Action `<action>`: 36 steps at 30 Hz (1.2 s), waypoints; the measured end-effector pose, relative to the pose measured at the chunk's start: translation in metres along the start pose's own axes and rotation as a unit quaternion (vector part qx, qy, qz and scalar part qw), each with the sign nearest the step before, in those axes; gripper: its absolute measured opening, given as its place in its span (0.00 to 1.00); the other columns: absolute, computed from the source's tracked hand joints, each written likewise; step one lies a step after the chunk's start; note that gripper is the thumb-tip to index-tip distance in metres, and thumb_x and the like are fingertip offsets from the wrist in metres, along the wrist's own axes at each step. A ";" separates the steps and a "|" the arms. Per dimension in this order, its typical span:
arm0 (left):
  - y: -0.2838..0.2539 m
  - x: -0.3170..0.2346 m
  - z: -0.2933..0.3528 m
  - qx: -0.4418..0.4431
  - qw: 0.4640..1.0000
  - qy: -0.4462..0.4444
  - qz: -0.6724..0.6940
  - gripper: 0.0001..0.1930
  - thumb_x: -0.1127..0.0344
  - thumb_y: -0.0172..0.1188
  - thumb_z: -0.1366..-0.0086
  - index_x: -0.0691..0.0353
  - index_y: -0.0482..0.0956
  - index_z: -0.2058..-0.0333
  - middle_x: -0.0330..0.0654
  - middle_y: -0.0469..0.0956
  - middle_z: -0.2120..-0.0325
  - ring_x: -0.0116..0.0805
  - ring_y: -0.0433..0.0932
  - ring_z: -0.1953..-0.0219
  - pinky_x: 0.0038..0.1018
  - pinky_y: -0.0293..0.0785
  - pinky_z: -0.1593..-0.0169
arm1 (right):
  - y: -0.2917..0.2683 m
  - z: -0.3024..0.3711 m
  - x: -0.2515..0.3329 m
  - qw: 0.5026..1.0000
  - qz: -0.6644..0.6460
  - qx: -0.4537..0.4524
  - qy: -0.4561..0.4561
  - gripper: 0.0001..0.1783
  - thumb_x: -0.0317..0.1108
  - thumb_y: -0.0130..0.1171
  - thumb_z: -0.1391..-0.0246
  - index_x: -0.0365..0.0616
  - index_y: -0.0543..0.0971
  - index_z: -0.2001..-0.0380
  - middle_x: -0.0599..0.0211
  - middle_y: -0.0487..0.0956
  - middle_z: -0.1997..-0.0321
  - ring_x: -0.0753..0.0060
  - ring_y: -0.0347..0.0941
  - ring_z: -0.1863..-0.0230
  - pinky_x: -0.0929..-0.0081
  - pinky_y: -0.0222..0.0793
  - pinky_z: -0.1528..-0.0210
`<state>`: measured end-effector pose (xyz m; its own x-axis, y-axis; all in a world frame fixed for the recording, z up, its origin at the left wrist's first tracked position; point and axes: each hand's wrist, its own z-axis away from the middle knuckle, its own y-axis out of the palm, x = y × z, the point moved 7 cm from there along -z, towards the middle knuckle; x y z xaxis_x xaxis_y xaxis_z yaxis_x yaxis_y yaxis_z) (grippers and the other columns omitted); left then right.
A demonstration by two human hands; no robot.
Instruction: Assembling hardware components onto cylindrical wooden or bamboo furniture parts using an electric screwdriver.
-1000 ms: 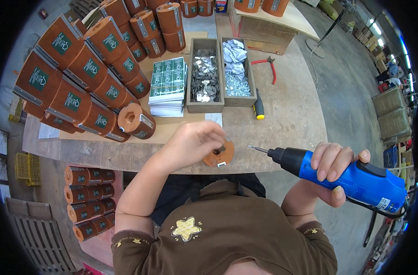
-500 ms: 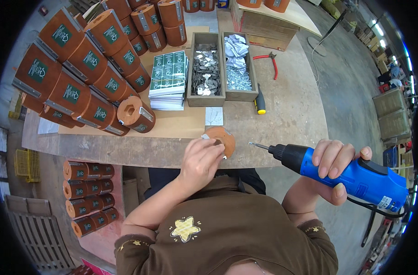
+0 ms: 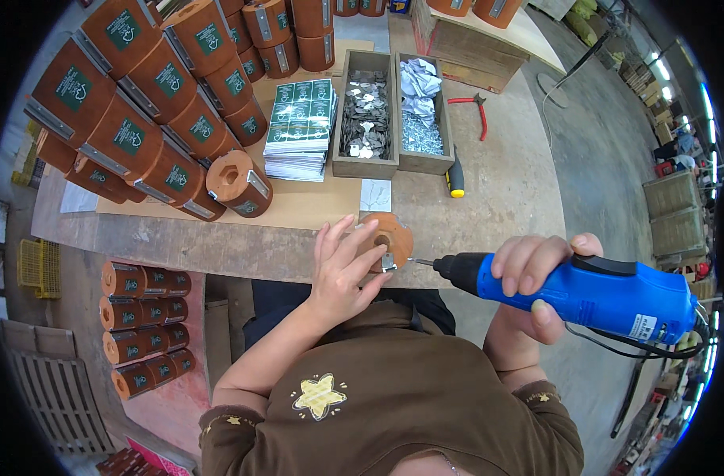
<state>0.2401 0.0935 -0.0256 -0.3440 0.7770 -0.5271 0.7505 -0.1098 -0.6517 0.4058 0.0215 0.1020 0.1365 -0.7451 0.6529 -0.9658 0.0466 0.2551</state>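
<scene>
A brown cylinder [image 3: 397,230] stands near the table's front edge, its round top with a central hole facing up. My left hand [image 3: 342,266] reaches over its left side. The thumb and a fingertip close on a small metal plate [image 3: 388,262] at the near rim of that top, while the other fingers are raised and spread. My right hand [image 3: 540,274] is wrapped round a blue and black electric screwdriver [image 3: 600,297], held level. Its bit points left, and the tip is close to the cylinder's right side; whether it touches I cannot tell.
Stacked brown cylinders [image 3: 132,135] with green labels fill the left. Behind the work are a label stack [image 3: 298,131], a wooden box of metal plates [image 3: 367,119] and one with screws [image 3: 422,139]. Red pliers [image 3: 481,119] and a yellow-tipped handle [image 3: 455,181] lie right.
The screwdriver has moved left, its bit now close to the cylinder. My left hand's fingers have spread, and the metal plate at the rim shows more. The whole view has shifted slightly.
</scene>
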 end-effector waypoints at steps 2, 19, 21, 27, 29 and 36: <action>0.001 -0.001 0.002 -0.005 1.000 0.000 0.002 0.19 0.66 0.67 0.63 0.59 0.78 0.67 0.45 0.70 0.52 0.50 0.60 0.46 0.46 0.52 0.45 | 0.002 0.001 -0.004 1.000 0.006 0.001 0.009 0.35 0.32 0.56 0.62 0.43 0.56 0.47 0.69 0.68 0.78 0.72 0.66 0.79 0.71 0.65 0.73; 0.004 0.001 0.008 -0.035 0.998 -0.034 0.042 0.15 0.68 0.66 0.61 0.58 0.79 0.69 0.40 0.74 0.57 0.45 0.65 0.47 0.46 0.50 0.44 | 0.014 0.002 -0.032 0.995 -0.023 0.012 0.093 0.33 0.28 0.58 0.58 0.44 0.54 0.50 0.64 0.68 0.77 0.67 0.67 0.74 0.65 0.67 0.67; 0.004 0.002 0.008 -0.036 0.997 -0.040 0.050 0.15 0.69 0.66 0.61 0.59 0.79 0.70 0.40 0.75 0.59 0.44 0.65 0.47 0.45 0.50 0.44 | 0.014 0.001 -0.033 0.997 0.010 0.009 0.079 0.34 0.31 0.58 0.61 0.44 0.55 0.49 0.68 0.68 0.78 0.70 0.67 0.78 0.69 0.66 0.70; 0.005 0.005 0.009 -0.038 0.996 -0.044 0.069 0.13 0.68 0.65 0.58 0.58 0.78 0.69 0.36 0.75 0.59 0.43 0.64 0.46 0.48 0.49 0.45 | 0.016 0.001 -0.036 0.994 -0.022 0.032 0.098 0.32 0.24 0.56 0.60 0.42 0.54 0.51 0.62 0.69 0.76 0.66 0.67 0.73 0.65 0.67 0.65; 0.004 0.004 0.009 -0.037 0.996 -0.046 0.069 0.14 0.69 0.65 0.59 0.59 0.78 0.69 0.38 0.75 0.59 0.43 0.64 0.46 0.46 0.50 0.44 | 0.017 0.000 -0.037 0.994 -0.021 0.039 0.095 0.32 0.23 0.56 0.60 0.42 0.55 0.51 0.61 0.69 0.76 0.66 0.67 0.73 0.66 0.67 0.65; 0.005 0.006 0.010 -0.043 0.994 -0.046 0.087 0.12 0.69 0.65 0.58 0.59 0.78 0.70 0.37 0.75 0.59 0.44 0.64 0.46 0.49 0.51 0.45 | 0.024 -0.002 -0.042 0.993 0.031 0.056 0.100 0.33 0.32 0.58 0.58 0.44 0.55 0.49 0.67 0.68 0.77 0.70 0.67 0.77 0.68 0.66 0.69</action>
<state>0.2358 0.0916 -0.0374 -0.2528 0.6906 -0.6777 0.8468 -0.1809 -0.5002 0.3771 0.0554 0.0821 0.1058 -0.5959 0.7960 -0.9906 0.0067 0.1366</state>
